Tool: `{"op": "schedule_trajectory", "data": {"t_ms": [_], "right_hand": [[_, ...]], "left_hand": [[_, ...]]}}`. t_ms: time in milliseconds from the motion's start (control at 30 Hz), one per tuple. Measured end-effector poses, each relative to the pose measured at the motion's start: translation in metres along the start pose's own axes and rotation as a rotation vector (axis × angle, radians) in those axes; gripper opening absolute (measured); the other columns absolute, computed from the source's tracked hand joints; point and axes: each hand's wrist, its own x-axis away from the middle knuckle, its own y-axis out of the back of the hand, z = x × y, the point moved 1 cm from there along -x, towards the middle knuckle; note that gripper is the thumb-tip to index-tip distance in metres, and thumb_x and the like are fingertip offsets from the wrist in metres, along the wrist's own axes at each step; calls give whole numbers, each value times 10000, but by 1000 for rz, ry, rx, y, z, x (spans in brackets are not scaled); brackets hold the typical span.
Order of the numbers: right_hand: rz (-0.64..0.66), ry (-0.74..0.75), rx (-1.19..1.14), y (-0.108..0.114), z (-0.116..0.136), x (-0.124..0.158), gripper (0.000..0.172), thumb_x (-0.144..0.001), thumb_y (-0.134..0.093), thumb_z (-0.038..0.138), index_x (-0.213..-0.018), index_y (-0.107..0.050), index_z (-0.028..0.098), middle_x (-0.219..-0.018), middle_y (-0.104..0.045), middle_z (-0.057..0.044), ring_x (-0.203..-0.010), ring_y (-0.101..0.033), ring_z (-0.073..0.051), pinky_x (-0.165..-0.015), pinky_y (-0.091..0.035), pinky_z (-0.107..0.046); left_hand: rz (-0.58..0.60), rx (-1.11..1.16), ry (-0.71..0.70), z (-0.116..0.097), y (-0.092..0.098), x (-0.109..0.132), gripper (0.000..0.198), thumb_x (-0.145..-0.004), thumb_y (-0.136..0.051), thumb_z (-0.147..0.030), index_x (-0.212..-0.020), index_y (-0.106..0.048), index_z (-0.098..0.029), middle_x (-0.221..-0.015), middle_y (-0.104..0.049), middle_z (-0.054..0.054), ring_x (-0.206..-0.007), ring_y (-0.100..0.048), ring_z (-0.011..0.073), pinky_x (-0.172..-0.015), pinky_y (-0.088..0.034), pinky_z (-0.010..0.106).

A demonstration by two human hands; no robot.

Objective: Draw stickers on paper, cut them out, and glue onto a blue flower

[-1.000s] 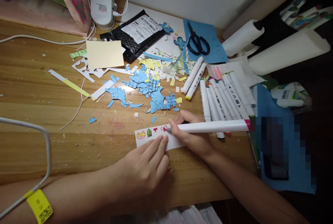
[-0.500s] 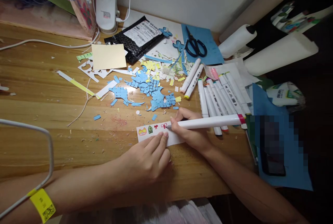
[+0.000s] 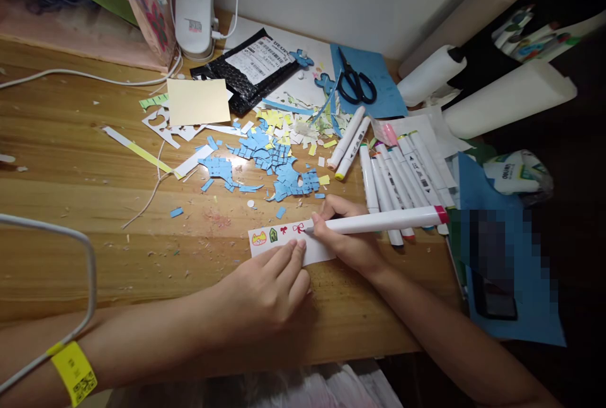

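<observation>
A narrow strip of white paper [image 3: 322, 253] lies on the wooden table, bearing small drawings: a yellow-and-red figure, a green shape, a small red bow and a larger red bow outline [image 3: 298, 228]. My left hand [image 3: 277, 285] rests on its lower edge, fingers stretched out and fingertips pressing the paper down. In my right hand [image 3: 348, 237] is a white marker [image 3: 383, 221] with a crimson end cap, gripped near the tip. That tip is at the right side of the bow outline. My right fingers are wrapped round the barrel, partly hidden.
Several white markers [image 3: 398, 174] lie right of centre. Blue paper scraps [image 3: 269, 155] are strewn beyond my hands. Black scissors [image 3: 355, 79] sit on blue paper, near a black parcel [image 3: 250, 70]. A phone [image 3: 495, 297] lies at the right; a white cable [image 3: 89, 269] loops at the left.
The marker's rear end has shifted very slightly right and up, its tip staying by the bow outline. My left hand keeps its place on the paper.
</observation>
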Motion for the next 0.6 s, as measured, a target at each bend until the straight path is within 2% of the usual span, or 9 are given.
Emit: {"op": "schedule_trajectory", "data": {"t_ms": [500, 600], "right_hand": [[-8, 5, -29, -1, 1, 0, 300, -776, -555, 264, -560, -356, 205, -537, -387, 41, -510, -378, -116, -490, -288, -255], [-36, 23, -92, 0, 0, -1, 293, -774, -560, 247, -562, -363, 204, -536, -387, 47, -509, -365, -112, -491, -289, -252]], "left_hand": [[-8, 0, 12, -1, 0, 0, 208, -856, -474, -223, -765, -584, -72, -1006, -665, 204, -903, -651, 251, -772, -531, 328], [5, 2, 5, -1, 0, 0, 190, -844, -490, -217, -783, -589, -67, -1020, -660, 203, -913, -647, 255, -787, -528, 331]]}}
